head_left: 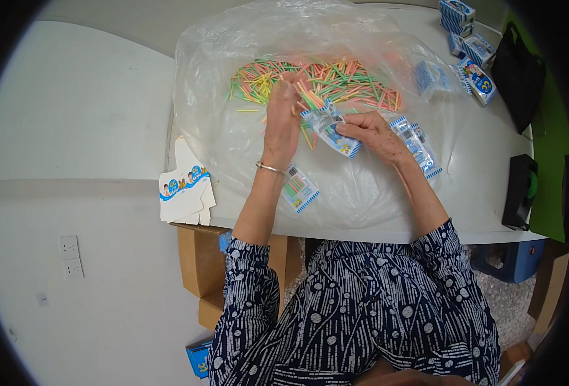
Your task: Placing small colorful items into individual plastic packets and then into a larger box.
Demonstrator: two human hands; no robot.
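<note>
My right hand (pixel 376 134) pinches a small clear-and-blue plastic packet (pixel 343 137) between thumb and fingers, its upper end tilted toward my left hand. My left hand (pixel 284 112), partly smeared by motion, holds a small bunch of thin coloured sticks (pixel 311 98) at the packet's upper end. I cannot tell how far the sticks reach inside. Beyond both hands lies a wide pile of pink, green and yellow sticks (pixel 355 80) on a clear plastic sheet (pixel 214 138). Below my left wrist rests a packet with sticks (pixel 298 188). More flat packets (pixel 418 149) lie by my right wrist.
Printed white cards (pixel 187 193) are stacked at the table's left edge. On the right are blue-and-white packs (pixel 477 78), a black bag (pixel 517 77) and a black tape dispenser (pixel 520 193). Cardboard boxes (pixel 201 264) stand under the table, and a blue stool (pixel 508 262) at right.
</note>
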